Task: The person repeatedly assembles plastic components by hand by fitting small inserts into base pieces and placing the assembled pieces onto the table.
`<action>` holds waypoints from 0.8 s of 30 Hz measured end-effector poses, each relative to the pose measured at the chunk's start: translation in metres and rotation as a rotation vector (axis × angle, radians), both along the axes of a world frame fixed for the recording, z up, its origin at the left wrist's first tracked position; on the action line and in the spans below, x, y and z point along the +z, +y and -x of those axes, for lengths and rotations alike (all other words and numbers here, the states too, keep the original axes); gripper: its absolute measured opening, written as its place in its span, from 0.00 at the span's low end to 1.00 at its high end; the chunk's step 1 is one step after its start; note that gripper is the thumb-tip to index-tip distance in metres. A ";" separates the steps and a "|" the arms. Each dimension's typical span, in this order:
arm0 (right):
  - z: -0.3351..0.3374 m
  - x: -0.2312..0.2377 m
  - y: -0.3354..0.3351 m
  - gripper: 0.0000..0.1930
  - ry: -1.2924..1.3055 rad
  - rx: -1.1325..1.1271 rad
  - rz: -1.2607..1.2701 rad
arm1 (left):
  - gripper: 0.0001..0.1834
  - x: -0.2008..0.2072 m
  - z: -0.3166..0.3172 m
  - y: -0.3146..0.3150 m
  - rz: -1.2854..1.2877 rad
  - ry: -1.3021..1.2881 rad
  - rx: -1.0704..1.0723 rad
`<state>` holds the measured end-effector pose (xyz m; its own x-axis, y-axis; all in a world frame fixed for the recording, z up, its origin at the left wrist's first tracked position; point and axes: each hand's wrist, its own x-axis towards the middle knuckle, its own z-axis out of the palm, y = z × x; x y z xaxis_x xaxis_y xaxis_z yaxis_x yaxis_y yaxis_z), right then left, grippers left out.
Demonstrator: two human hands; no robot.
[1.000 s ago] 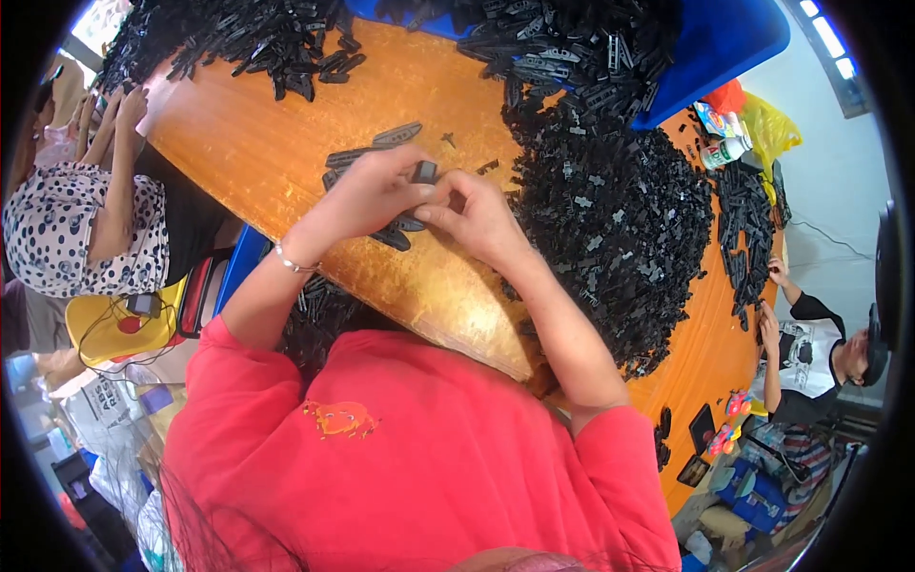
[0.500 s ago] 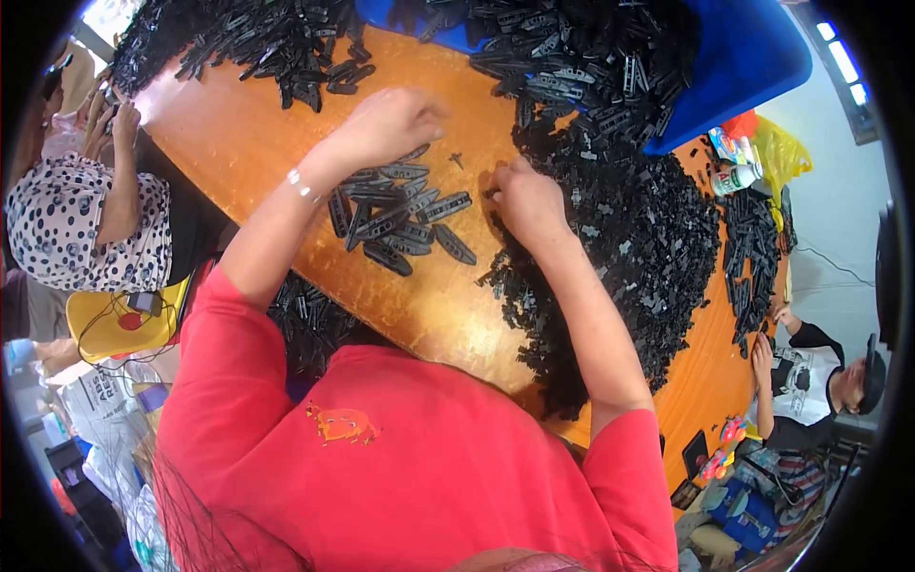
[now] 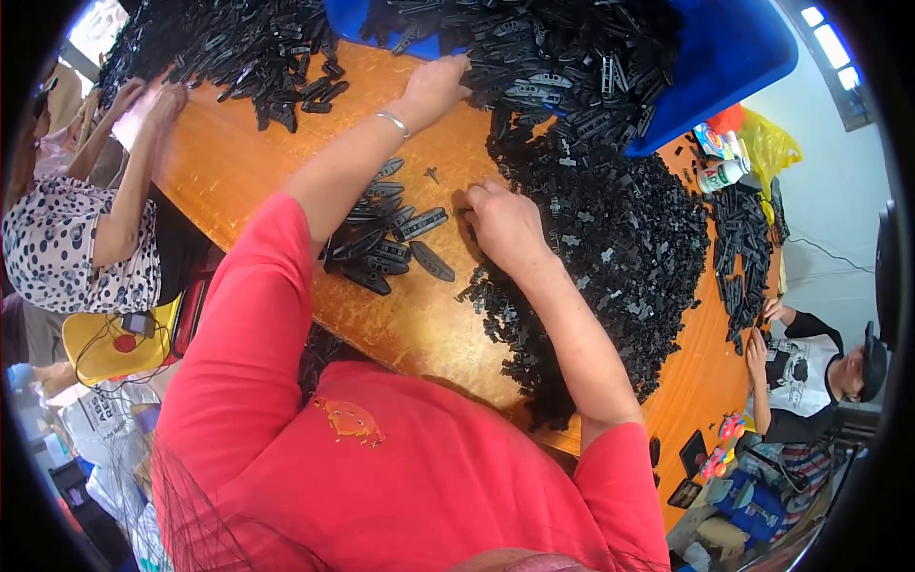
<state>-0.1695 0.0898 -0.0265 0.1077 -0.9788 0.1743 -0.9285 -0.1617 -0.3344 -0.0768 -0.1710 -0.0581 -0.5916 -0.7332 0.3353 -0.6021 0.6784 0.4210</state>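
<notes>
My left hand (image 3: 437, 93) is stretched forward to the edge of a heap of long black plastic pieces (image 3: 534, 43) at the blue tub; its fingertips are partly hidden there. Nearer me, my right hand (image 3: 505, 224) is closed, fingers bent down, with something dark and small at its fingertips that I cannot make out. It rests beside a wide heap of small black plastic parts (image 3: 620, 238). Between my arms lies a loose pile of long boat-shaped black pieces (image 3: 386, 253), partly covered by my left forearm. A single small cross-shaped black part (image 3: 432, 174) lies by itself on the table.
The blue tub (image 3: 734, 71) stands tilted at the back right, near a white bottle (image 3: 724, 175) and a yellow bag (image 3: 767, 143). More black pieces (image 3: 238, 57) cover the far left of the wooden table (image 3: 410, 324). One person works at the left, another at the right.
My left hand has moved forward and right, from above the loose pile to the heap by the tub. My right hand stays beside the small parts. The whole view has shifted slightly.
</notes>
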 end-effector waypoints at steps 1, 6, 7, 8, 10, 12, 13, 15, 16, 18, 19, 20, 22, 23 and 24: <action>0.000 0.003 0.001 0.05 -0.004 -0.005 -0.030 | 0.26 0.003 -0.004 0.005 0.000 -0.002 -0.001; 0.000 0.014 0.008 0.06 -0.068 -0.034 -0.063 | 0.19 0.034 -0.034 0.041 -0.449 -0.092 -0.154; -0.001 0.016 0.009 0.07 -0.141 -0.048 0.013 | 0.18 0.024 -0.045 0.037 -0.615 0.035 -0.258; -0.003 0.018 0.010 0.07 -0.214 -0.062 0.088 | 0.18 0.020 -0.053 0.041 -0.611 0.038 -0.252; -0.008 0.028 0.011 0.07 -0.243 -0.075 0.154 | 0.16 0.020 -0.067 0.061 -0.978 0.520 -0.243; -0.016 0.041 0.012 0.07 -0.426 -0.164 0.222 | 0.16 0.033 -0.082 0.082 -1.079 0.561 -0.204; -0.020 0.042 0.011 0.08 -0.516 -0.163 0.284 | 0.17 0.042 -0.088 0.093 -1.184 0.595 -0.169; -0.029 0.054 0.014 0.07 -0.566 -0.166 0.344 | 0.18 0.054 -0.097 0.115 -1.258 0.704 -0.240; -0.033 0.060 0.014 0.07 -0.619 -0.172 0.402 | 0.19 0.056 -0.100 0.124 -1.333 0.811 -0.312; -0.039 0.062 0.012 0.06 -0.669 -0.163 0.436 | 0.17 0.060 -0.106 0.136 -1.339 0.858 -0.400; -0.042 0.065 0.012 0.07 -0.691 -0.150 0.481 | 0.17 0.069 -0.108 0.145 -1.337 0.890 -0.419; -0.044 0.068 0.012 0.07 -0.712 -0.138 0.527 | 0.17 0.075 -0.109 0.151 -1.336 0.921 -0.439; -0.046 0.071 0.011 0.07 -0.664 -0.123 0.587 | 0.18 0.078 -0.111 0.159 -1.332 0.944 -0.436; -0.046 0.072 0.012 0.08 -0.618 -0.108 0.647 | 0.18 0.079 -0.112 0.160 -1.327 0.966 -0.432; -0.048 0.074 0.012 0.08 -0.616 -0.109 0.646 | 0.18 0.079 -0.113 0.161 -1.328 0.967 -0.434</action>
